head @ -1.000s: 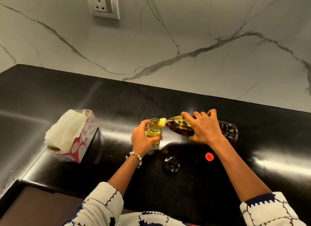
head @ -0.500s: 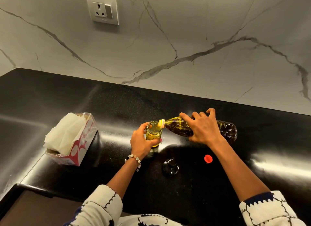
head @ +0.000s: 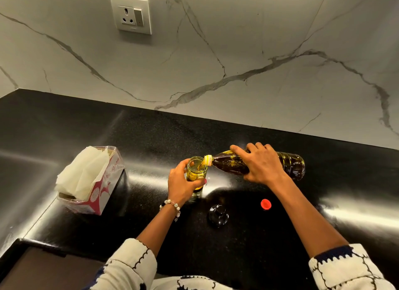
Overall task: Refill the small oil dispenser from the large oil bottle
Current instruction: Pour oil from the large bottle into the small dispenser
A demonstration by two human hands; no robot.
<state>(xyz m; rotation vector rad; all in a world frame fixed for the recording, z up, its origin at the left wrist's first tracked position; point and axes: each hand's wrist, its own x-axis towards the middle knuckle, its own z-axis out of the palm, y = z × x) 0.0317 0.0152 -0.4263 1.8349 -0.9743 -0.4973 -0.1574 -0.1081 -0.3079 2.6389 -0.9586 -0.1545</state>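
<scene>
Black counter (head: 64,134): right hand (head: 262,168) clamps large oil bottle (head: 291,163), tipped flatter than before; stream entering small oil dispenser (head: 195,171), gripped by left hand (head: 180,185); refill progressing.

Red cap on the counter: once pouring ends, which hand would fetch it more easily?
Probably the right hand: the red cap lies just below it, nearer than to the left hand, which grips the jar.

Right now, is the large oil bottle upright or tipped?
Tipped: the large oil bottle lies nearly level in the right hand, mouth over the small dispenser.
</scene>
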